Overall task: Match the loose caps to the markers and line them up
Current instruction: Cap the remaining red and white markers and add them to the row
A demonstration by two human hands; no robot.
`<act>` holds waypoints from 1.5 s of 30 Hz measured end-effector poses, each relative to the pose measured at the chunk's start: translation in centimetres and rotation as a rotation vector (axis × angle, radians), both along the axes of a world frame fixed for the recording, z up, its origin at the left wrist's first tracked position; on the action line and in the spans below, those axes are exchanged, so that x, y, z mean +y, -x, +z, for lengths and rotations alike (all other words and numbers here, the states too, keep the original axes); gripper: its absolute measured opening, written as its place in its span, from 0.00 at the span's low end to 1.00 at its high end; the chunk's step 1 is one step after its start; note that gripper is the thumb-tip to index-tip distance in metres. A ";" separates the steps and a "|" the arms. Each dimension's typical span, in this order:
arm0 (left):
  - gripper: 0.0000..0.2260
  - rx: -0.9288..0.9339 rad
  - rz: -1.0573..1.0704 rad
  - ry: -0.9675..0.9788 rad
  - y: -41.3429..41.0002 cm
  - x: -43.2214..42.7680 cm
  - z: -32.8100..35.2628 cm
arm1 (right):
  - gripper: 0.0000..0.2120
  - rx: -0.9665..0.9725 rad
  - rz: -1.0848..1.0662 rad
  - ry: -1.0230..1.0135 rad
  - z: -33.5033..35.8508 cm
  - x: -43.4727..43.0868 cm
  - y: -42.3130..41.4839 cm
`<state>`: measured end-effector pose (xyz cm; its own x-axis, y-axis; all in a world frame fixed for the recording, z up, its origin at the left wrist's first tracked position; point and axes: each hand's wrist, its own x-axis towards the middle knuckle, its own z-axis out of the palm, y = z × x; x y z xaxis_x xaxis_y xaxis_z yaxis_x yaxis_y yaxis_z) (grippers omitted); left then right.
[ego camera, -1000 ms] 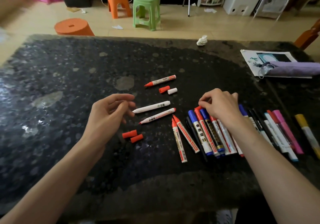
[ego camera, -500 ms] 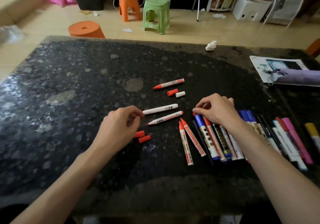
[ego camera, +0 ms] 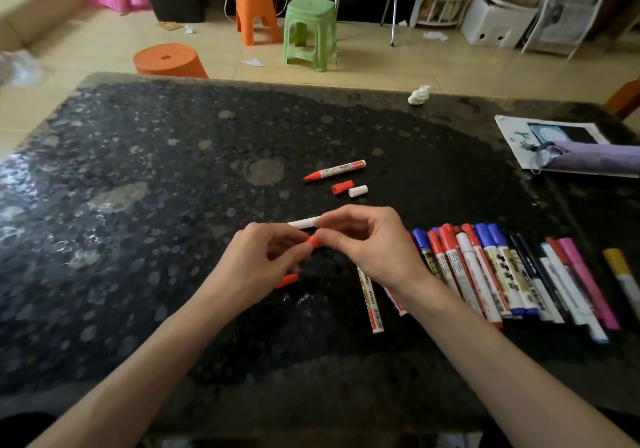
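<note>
Pinching one red cap [ego camera: 313, 241], left hand [ego camera: 256, 267] and right hand [ego camera: 374, 250] partly cover the white marker [ego camera: 304, 222] behind.

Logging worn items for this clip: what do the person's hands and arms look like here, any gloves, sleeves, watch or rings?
The left hand and right hand are bare: no gloves, and no rings on the fingers that show. The left forearm and right forearm are uncovered down to the frame's bottom edge, with no sleeve, watch, bracelet or marking in view.
</note>
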<state>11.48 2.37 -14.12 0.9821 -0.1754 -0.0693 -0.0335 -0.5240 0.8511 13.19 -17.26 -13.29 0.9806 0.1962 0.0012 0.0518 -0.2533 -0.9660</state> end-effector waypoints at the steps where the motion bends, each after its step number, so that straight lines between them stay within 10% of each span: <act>1: 0.04 0.012 0.013 0.003 -0.1 0.1 -0.1 | 0.08 0.006 -0.042 -0.012 -0.1 -0.1 0.2; 7: 0.07 0.021 0.095 -0.029 -0.6 0.8 -0.4 | 0.08 -0.076 -0.157 0.989 0.5 -2.0 2.4; 12: 0.05 0.061 0.086 0.000 -0.5 0.5 -0.4 | 0.17 0.087 -0.045 1.231 0.0 -1.6 4.5; 24: 0.03 0.076 -0.016 0.096 -0.9 1.0 -0.3 | 0.06 -0.046 0.027 0.749 1.3 -4.6 3.9; 45: 0.07 0.037 -0.038 0.046 -0.6 0.7 -0.3 | 0.09 -0.325 -0.021 0.719 -0.3 -5.0 3.4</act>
